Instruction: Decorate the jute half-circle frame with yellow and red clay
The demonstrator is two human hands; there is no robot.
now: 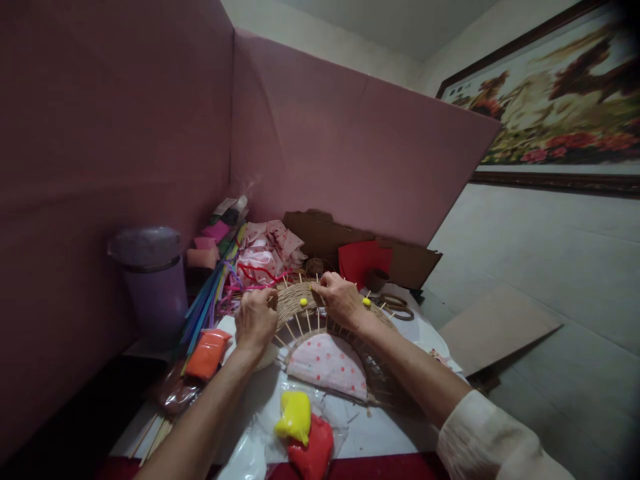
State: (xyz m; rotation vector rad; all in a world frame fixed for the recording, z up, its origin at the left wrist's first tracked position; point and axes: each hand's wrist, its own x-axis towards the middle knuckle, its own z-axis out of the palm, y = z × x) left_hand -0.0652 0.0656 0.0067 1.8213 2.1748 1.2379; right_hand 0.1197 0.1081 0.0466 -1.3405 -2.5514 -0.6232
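A half-round craft piece stands before me, with a woven twine band (295, 301) on thin wooden sticks fanning out from a half-circle of white cloth with pink-red dots (327, 363). My left hand (256, 321) is closed at the left end of the band, fingers curled at its edge. At the top of the band my right hand (341, 300) is pinched, with a small bit of yellow at its fingertips. One yellow clay ball (303, 303) sits on the band between my hands, and another yellow ball (367, 302) lies right of my right hand.
In front lie bags of yellow clay (294, 415) and red clay (314, 450). At left are an orange clay pack (207, 353), coloured strips (205, 307) and a purple bin (155, 287). Scissors (395, 305), red paper (364, 261) and cardboard (315, 230) are behind.
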